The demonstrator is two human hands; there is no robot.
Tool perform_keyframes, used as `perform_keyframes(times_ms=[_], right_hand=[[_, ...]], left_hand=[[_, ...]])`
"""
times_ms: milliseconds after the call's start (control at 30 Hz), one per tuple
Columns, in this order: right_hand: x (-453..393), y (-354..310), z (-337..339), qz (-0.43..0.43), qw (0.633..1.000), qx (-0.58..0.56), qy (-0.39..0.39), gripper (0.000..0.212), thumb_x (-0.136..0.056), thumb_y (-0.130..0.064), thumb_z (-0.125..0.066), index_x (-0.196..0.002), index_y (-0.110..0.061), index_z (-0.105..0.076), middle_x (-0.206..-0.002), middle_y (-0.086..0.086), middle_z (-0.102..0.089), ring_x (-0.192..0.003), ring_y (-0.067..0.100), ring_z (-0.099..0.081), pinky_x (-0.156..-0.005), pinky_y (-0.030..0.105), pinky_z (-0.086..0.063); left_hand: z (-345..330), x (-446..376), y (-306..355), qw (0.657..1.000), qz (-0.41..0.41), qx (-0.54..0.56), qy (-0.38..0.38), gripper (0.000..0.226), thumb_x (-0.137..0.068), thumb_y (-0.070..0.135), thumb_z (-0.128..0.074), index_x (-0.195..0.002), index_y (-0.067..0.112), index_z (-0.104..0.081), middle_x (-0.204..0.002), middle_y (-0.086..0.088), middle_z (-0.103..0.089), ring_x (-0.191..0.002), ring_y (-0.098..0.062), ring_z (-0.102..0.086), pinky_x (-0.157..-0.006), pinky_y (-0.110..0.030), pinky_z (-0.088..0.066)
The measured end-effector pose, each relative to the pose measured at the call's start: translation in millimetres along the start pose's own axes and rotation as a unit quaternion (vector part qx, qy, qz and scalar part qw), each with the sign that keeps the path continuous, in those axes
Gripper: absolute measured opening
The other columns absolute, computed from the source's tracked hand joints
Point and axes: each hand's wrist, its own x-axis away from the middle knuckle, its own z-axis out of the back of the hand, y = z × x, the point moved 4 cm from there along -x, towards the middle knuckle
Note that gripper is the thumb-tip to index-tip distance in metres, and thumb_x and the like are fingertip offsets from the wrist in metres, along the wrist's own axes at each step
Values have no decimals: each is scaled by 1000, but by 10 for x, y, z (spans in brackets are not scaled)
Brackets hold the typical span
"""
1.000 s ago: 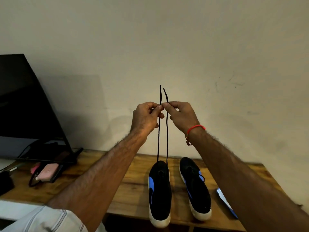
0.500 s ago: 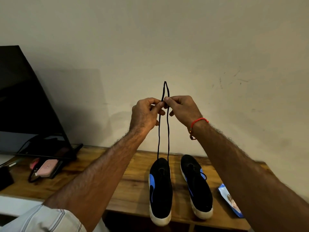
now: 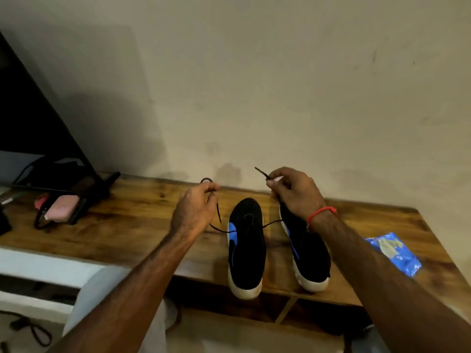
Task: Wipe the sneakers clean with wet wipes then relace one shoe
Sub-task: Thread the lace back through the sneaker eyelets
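Head view, L hand [image 3: 195, 212], R hand [image 3: 295, 192] pinching lace [image 3: 272, 223]

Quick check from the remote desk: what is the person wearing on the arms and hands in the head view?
Both forearms are bare, and the left hand and right hand wear no gloves. A thin red thread bracelet circles the right wrist. A pale striped garment shows near the left elbow.

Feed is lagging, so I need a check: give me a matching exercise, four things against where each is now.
Things:
1. lace
2. left shoe
3. wipes pack
4. pink case

Places:
A. far left on the table
B. between the arms
C. right of the shoes
D. an end pinched in the left hand and the right hand

Pairs: 1-D, 2-B, 3-C, 4-A
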Motion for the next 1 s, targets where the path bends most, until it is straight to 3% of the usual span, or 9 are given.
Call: perform_keyframes(times_ms=[233,467,500,567,667,767,833,900,1000], right_hand=[[150,863,-459,-67,994,72,-38,14,-92,-35,-69,-83,-23,-71,-72,-8,-64,-70,7,-59,-62,16,-41],[-125,861,-464,-75,988,130,-47,15,-92,-30,-69,-86,-17,-73,-61,-12,-56,-58,-2,-54,-53,5,-38],[-144,843,-473,-74,990,109,-53,10,-92,-27,-69,-96,-18,-73,-71,-13,-64,-70,-2,-60,-62,3,-42],[-163,819,-525,-56,992,13,-114,48,-92,-16,-68,-136,-29,-54,-123,-11,-66,-116,2,-60,-95,15,-47],[-196,741,-525,-28,983,-15,-182,99,-93,-7,-65,-152,-53,1,-162,-14,-20,-139,3,-35,-104,18,-36],[-221,733,-445,-24,995,33,-96,64,-95,-13,-63,-149,-38,-38,-144,-8,-54,-128,5,-51,-111,30,-40],[-156,770,-452,-77,993,16,-90,17,-96,-22,-62,-109,-22,-72,-97,-4,-77,-90,10,-71,-89,36,-57],[-9,829,-512,-158,974,46,-154,28,-98,-31,-60,-82,-12,-73,-70,1,-75,-63,15,-70,-65,32,-59],[192,944,-561,-263,936,55,-227,40,-98,-39,-57,-83,-5,-71,-72,10,-75,-65,23,-70,-53,28,-55]], left_hand=[[-583,46,-647,985,84,-76,-134,27,-98,8,-54,-101,26,-73,-104,6,-74,-81,-14,-72,-78,-38,-62],[-539,-157,-557,973,89,-156,-145,20,-100,38,-61,-86,28,-71,-84,10,-72,-77,-13,-67,-72,-37,-58],[-547,-201,-554,980,85,-129,-122,21,-101,36,-59,-87,27,-71,-84,8,-73,-77,-15,-68,-72,-38,-59],[-575,-243,-505,993,68,-53,-86,24,-103,26,-56,-126,25,-63,-109,5,-72,-90,-20,-71,-79,-41,-59],[-625,-234,-521,991,76,-43,-100,90,-101,21,-59,-160,36,8,-143,-6,-55,-102,-24,-67,-84,-36,-54],[-617,-175,-594,980,116,-97,-130,56,-103,32,-56,-150,31,-26,-104,-8,-72,-80,-19,-68,-70,-33,-56],[-615,-87,-573,960,175,-87,-202,17,-106,39,-48,-116,27,-53,-78,-2,-76,-63,-16,-71,-50,-22,-51],[-666,55,-555,924,237,-65,-294,26,-107,46,-40,-103,26,-56,-70,-1,-76,-54,-15,-70,-44,-18,-42],[-748,179,-539,905,279,-4,-321,32,-106,51,-39,-113,22,-51,-88,-2,-76,-59,-15,-70,-51,-24,-43]])
